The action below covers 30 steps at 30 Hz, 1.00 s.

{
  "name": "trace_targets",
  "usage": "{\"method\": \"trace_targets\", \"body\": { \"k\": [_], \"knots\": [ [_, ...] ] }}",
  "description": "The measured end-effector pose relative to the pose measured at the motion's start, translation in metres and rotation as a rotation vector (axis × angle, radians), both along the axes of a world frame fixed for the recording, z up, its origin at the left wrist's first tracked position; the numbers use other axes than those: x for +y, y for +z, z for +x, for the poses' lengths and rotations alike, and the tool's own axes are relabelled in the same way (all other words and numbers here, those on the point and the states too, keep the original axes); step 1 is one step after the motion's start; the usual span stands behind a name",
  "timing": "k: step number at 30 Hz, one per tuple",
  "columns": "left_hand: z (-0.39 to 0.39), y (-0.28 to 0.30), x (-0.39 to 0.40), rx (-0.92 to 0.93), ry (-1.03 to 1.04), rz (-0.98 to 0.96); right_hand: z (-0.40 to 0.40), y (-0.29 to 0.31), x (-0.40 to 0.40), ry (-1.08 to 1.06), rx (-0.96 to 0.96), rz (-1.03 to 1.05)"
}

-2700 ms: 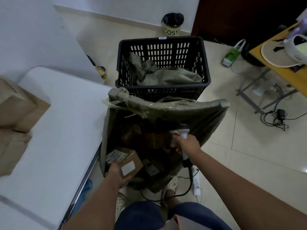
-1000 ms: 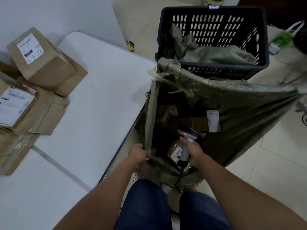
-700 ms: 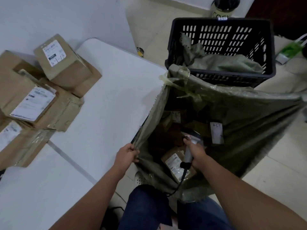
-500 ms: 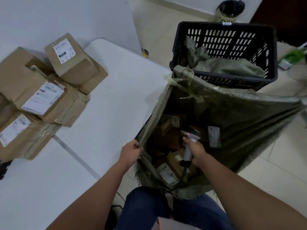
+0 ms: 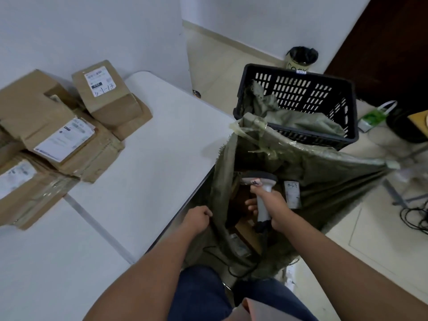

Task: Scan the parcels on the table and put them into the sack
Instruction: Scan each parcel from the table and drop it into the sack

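Head view: the right hand (image 5: 273, 205) grips a scanner (image 5: 261, 193) over the open green sack (image 5: 324, 172), while the left hand (image 5: 196, 220) pinches the sack's near edge. Parcels (image 5: 62, 135) sit stacked at the table's (image 5: 150, 158) far left, well apart. A black crate (image 5: 298, 98) stands behind the sack, touching it.

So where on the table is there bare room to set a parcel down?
The white table is bare between the parcel stack and the sack, and along its near edge. The far-left corner is crowded with parcels.
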State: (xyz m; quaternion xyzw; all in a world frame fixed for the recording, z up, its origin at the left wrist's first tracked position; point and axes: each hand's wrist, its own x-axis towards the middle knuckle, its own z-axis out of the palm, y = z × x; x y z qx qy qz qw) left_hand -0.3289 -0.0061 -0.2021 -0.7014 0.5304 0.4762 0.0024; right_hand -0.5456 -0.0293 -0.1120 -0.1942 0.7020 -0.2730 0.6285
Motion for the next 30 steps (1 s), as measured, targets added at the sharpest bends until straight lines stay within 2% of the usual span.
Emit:
{"method": "trace_targets", "body": {
  "k": [8, 17, 21, 22, 26, 28, 30],
  "knots": [
    [0.06, 0.043, -0.026, 0.137, 0.027, -0.127, 0.082, 0.031, -0.026, 0.106, 0.056, -0.123],
    [0.222, 0.099, -0.015, 0.141, 0.352, -0.22, 0.232, 0.078, -0.06, 0.361, -0.063, -0.269],
    [0.282, 0.116, -0.003, 0.195, 0.533, -0.324, 0.286, 0.1, -0.068, 0.458, -0.079, -0.326],
    [0.295, 0.12, -0.002, 0.166, 0.568, -0.409, 0.298, 0.104, -0.07, 0.47, -0.079, -0.339],
    [0.344, 0.14, -0.007, -0.165, 0.602, -0.816, 0.334, 0.116, -0.078, 0.49, -0.084, -0.373],
    [0.363, 0.151, -0.017, -0.279, 0.541, -0.875, 0.346, 0.117, -0.08, 0.487, -0.079, -0.374],
    [0.377, 0.159, -0.032, -0.371, 0.422, -0.838, 0.354, 0.117, -0.082, 0.478, -0.073, -0.371]
  ]
}}
